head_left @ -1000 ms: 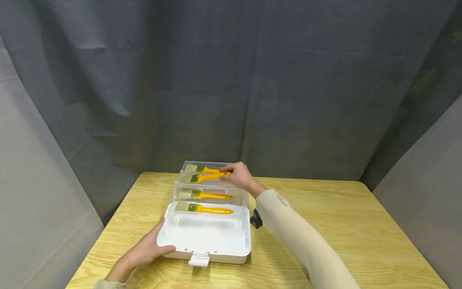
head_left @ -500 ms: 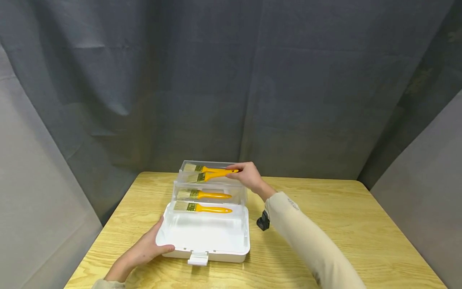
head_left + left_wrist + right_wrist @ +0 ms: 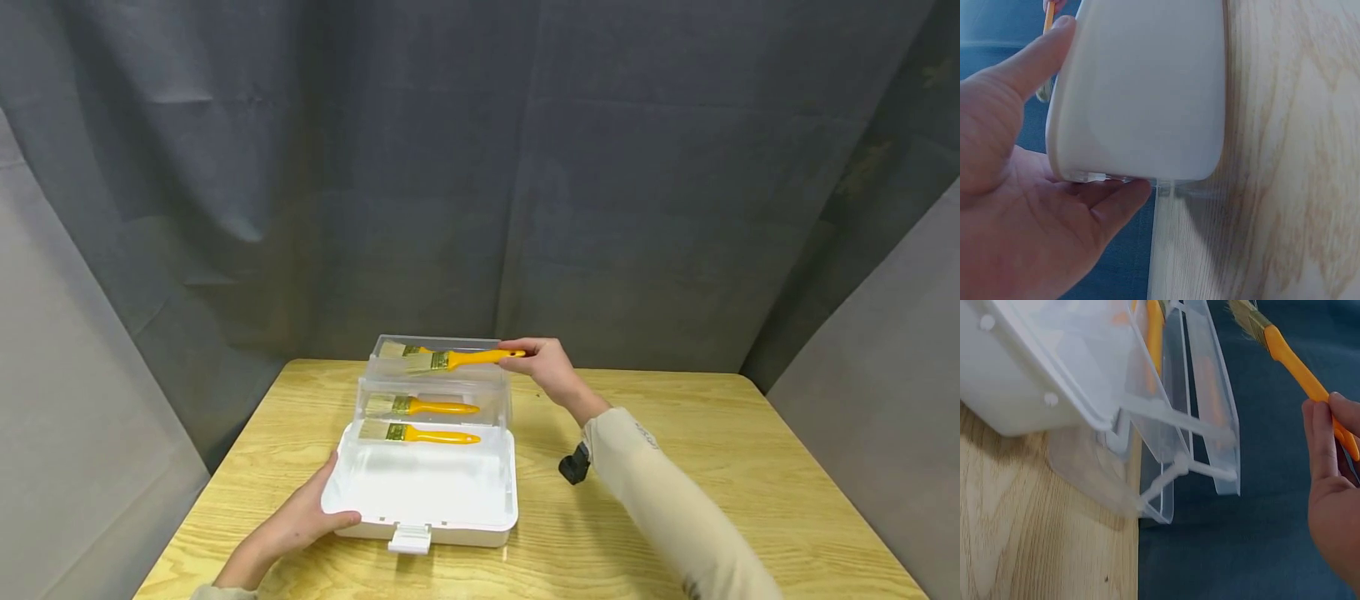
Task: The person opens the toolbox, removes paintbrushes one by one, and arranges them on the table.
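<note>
Nearest you, your left hand (image 3: 303, 512) has the white box (image 3: 427, 492) gripped at its left end, thumb on the front corner, and just beyond, two yellow-handled brushes (image 3: 442, 408) lie crosswise in the clear trays (image 3: 493, 402). Past those it's your right hand (image 3: 553, 368), the nearer one, pinching the held brush (image 3: 476, 358) close to the handle's tip, its long axis crosswise, bristles pointing left from your fingers and, by the right-wrist view, apart from the trays. Farther back, one more brush (image 3: 397, 350) sits before the dark curtain (image 3: 600, 183).
</note>
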`<state>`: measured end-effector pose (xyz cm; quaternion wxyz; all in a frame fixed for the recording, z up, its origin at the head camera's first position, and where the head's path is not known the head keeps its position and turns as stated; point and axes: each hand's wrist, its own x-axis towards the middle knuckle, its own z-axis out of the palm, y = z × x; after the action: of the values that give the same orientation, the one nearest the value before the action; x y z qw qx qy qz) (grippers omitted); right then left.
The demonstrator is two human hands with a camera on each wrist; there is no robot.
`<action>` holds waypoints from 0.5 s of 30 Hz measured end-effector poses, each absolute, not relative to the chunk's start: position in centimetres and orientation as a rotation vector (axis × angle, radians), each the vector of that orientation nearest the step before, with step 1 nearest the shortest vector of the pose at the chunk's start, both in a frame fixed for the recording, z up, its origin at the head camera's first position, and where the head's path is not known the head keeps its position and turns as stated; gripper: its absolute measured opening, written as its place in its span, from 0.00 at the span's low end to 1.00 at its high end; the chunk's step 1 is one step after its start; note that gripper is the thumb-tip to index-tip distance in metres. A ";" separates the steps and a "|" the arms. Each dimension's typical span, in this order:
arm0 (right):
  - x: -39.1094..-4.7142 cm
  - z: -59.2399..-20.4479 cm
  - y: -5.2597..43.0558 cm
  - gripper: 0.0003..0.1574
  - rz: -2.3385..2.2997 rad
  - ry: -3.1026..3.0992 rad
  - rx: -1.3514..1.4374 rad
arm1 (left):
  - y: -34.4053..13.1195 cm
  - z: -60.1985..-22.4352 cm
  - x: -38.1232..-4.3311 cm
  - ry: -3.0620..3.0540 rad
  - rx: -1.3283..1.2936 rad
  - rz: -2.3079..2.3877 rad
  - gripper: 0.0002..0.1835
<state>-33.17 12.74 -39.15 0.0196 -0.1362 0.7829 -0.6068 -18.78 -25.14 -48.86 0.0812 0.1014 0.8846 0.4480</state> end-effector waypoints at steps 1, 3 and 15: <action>-33.1 -39.1 13.1 0.23 -1.893 2.419 -0.421 | -25.2 -48.9 -18.8 2.645 0.302 1.338 0.62; -32.9 -39.1 14.0 0.24 -1.906 2.405 -0.416 | -25.1 -48.9 -18.8 2.642 0.311 1.346 0.62; -32.2 -39.1 19.1 0.29 -2.128 2.172 -0.367 | -25.5 -49.2 -18.9 2.633 0.305 1.371 0.62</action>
<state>-32.23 19.12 -39.14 0.0392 -0.1198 0.7086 -0.6943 -18.86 -25.46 -49.20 0.0787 0.1020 0.8797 0.4578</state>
